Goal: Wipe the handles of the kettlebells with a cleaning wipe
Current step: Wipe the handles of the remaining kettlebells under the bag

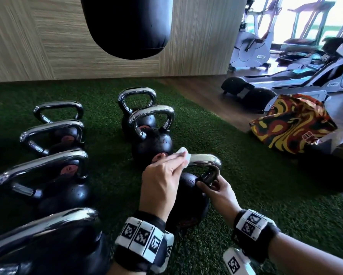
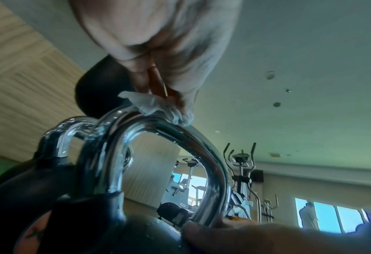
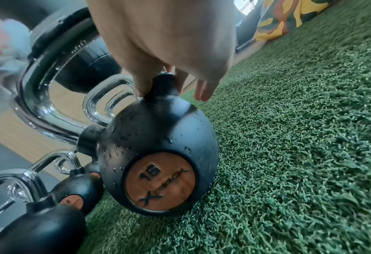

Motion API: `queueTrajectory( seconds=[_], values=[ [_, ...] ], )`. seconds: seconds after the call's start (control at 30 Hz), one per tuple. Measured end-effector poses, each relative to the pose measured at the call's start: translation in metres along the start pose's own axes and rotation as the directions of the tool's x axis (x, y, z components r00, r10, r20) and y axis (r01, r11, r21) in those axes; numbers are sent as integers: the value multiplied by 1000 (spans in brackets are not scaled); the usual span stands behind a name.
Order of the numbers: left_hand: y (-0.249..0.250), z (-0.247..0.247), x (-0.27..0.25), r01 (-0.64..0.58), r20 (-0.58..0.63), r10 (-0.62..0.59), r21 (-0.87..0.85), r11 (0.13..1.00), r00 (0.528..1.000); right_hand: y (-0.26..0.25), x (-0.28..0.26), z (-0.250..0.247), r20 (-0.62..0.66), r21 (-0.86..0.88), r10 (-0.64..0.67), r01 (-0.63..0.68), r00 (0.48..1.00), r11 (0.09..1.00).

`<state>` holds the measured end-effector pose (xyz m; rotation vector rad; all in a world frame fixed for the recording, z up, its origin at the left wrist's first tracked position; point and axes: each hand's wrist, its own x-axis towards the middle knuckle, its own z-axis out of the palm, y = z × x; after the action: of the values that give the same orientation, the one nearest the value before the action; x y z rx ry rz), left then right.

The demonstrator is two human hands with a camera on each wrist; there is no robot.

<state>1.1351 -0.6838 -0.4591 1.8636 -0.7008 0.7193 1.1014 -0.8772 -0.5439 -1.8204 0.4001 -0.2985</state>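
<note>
The nearest black kettlebell [image 1: 188, 197] stands on the green turf and carries an orange "16" disc [image 3: 159, 180]. My left hand [image 1: 178, 161] pinches a crumpled white cleaning wipe [image 1: 183, 155] and presses it on the top left of the chrome handle [image 1: 205, 160]. In the left wrist view the wipe [image 2: 156, 106] lies on the handle's upper bend [image 2: 201, 146]. My right hand [image 1: 208, 184] grips the handle's right leg where it meets the ball. Its fingers [image 3: 143, 82] curl round that black stub [image 3: 164, 82].
Several more chrome-handled kettlebells [image 1: 53, 135] stand in rows to the left and behind [image 1: 150, 135]. A black punching bag [image 1: 127, 26] hangs ahead by the wood-panelled wall. A red-and-yellow patterned bag [image 1: 291, 124] and exercise machines [image 1: 252, 44] are to the right.
</note>
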Motion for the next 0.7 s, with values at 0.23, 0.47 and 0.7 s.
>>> queueTrajectory(
  seconds=[0.23,0.47,0.7],
  values=[
    [-12,-14,-9,103,-43,-106,-69,992,993,2,4,-2,17,-20,0,0,1000,1000],
    [-56,-9,-39,473,-168,-570,-400,785,805,-2,7,-9,21,-51,-8,9,1000,999],
    [-55,20,-53,475,-182,-760,-683,554,624,-5,14,-10,118,117,28,-42,993,992]
  ],
)
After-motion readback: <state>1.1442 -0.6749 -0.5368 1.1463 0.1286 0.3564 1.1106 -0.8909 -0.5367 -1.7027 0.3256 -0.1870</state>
